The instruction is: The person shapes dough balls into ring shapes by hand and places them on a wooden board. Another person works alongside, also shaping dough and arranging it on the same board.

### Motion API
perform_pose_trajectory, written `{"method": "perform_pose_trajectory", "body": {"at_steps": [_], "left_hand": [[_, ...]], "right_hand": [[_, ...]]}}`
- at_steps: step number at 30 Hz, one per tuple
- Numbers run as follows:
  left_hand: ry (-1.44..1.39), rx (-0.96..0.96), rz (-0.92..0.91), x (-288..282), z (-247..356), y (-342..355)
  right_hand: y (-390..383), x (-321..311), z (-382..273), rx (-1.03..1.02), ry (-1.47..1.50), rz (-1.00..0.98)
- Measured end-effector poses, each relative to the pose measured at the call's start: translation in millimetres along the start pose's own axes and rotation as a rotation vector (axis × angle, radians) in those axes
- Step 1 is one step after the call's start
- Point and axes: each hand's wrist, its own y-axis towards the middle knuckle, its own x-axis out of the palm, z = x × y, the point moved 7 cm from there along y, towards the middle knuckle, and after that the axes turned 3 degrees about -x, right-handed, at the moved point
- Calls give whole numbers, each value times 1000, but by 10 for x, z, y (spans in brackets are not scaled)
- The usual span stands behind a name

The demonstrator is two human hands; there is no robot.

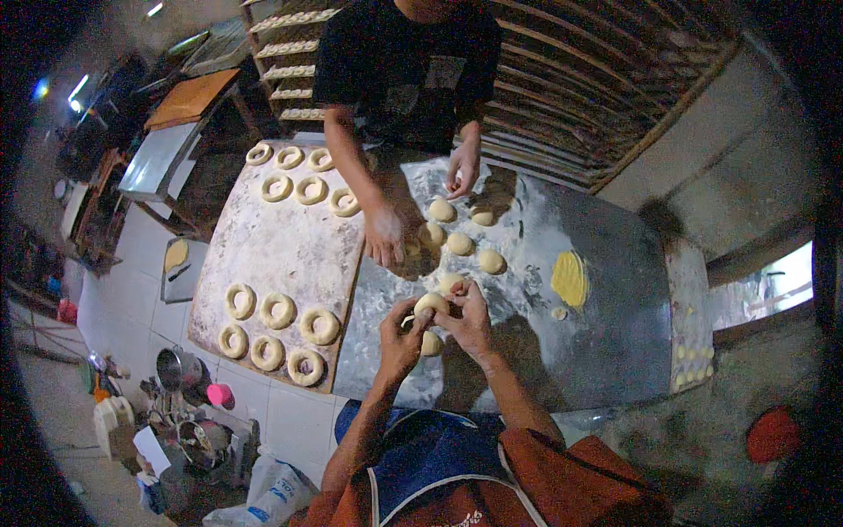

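Near the front edge of the floured metal table (615,351), my left hand (400,341) and my right hand (470,323) are both closed on one pale piece of dough (430,305), fingers pressed at its sides. Whether it has a hole cannot be made out. One dough ball (452,282) lies just beyond my right fingers, and another (431,343) rests below the held piece, beside my left hand. Farther off, several round balls, such as this dough ball (459,244), sit on the flour. To the left, a wooden board (272,237) carries rings of dough (277,310) in near and far groups.
Across the table stands a person in a dark shirt, one hand (384,239) low over the table, the other (464,167) near the balls. A yellow smear (570,279) lies at right. Behind are loaded racks (294,70). Pots (180,369) stand on the floor at lower left.
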Motion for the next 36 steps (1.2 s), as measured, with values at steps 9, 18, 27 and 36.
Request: {"method": "perform_pose_trajectory", "body": {"at_steps": [9, 18, 27, 36], "left_hand": [[-118, -33, 39, 567, -91, -229], [252, 25, -47, 888, -106, -346], [304, 166, 168, 899, -329, -171], [306, 214, 161, 850, -655, -28]], "right_hand": [[-282, -392, -344, 27, 224, -243], [-300, -679, 66, 389, 340, -100], [-295, -604, -102, 145, -326, -324], [-446, -511, 261, 444, -129, -137]]}}
